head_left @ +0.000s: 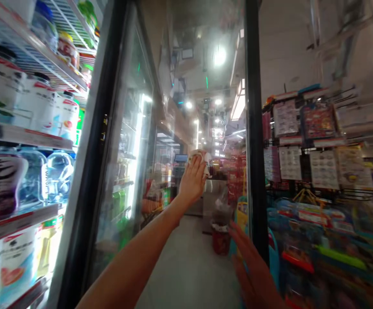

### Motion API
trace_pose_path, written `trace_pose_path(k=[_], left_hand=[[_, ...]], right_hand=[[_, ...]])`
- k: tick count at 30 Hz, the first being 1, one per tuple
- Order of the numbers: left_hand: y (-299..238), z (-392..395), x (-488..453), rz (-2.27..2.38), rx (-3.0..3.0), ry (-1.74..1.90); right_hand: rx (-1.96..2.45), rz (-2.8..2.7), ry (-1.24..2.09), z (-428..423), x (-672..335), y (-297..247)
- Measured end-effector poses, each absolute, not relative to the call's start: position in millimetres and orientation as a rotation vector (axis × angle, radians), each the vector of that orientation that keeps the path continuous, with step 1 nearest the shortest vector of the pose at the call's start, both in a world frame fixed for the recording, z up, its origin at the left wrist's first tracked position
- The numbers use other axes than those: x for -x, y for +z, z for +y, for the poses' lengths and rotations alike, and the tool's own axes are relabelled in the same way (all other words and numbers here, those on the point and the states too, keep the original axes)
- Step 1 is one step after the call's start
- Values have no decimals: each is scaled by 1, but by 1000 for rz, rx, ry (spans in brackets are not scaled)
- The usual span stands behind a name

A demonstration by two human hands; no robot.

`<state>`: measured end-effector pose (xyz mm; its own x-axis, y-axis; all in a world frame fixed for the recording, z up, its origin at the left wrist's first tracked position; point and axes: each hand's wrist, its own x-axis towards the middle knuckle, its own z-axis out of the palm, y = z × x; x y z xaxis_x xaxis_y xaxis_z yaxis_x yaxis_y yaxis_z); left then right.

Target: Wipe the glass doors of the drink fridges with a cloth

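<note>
My left hand (192,177) presses a pale cloth (207,165) against the glass door (186,98) of an upright drinks fridge. The arm is stretched out, and the fingers lie over the cloth, hiding much of it. Low on the right, my right hand (254,266) is slightly blurred, with its fingers stretched out and nothing visible in them. It is near the door's black right frame (257,128); whether it touches the glass, I cannot tell. The door stands swung open beside the lit shelves.
Fridge shelves (28,135) on the left hold bottles, among them a dark purple one (1,182) and several white ones. Racks of hanging packets (291,163) and toys (305,214) stand on the right. Through the glass show a red bucket (221,241) and the pale floor (186,257).
</note>
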<state>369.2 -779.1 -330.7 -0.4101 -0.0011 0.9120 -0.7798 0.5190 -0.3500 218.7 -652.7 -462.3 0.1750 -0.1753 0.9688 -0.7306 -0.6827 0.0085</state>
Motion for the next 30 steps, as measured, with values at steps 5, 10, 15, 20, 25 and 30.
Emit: trace_pose_path(k=[5, 10, 15, 20, 25, 30], left_hand=[[-367, -773, -385, -2004, -608, 916], [-400, -759, -475, -1847, -963, 954], [-411, -758, -513, -1785, -1178, 1038], [-412, -754, -501, -1738, -1257, 1050], [-410, -752, -497, -1709, -1269, 1038], [-423, -746, -495, -1748, -1299, 1037]], right_hand=[[-1819, -800, 1459, -731, -269, -379], [-1662, -883, 1093, -747, -234, -341], [-1330, -1015, 1268, -748, -212, -315], [-1684, -530, 718, -764, -261, -336], [-1487, -885, 1030, -759, -245, -300], [-1624, -729, 881, -759, -257, -362]])
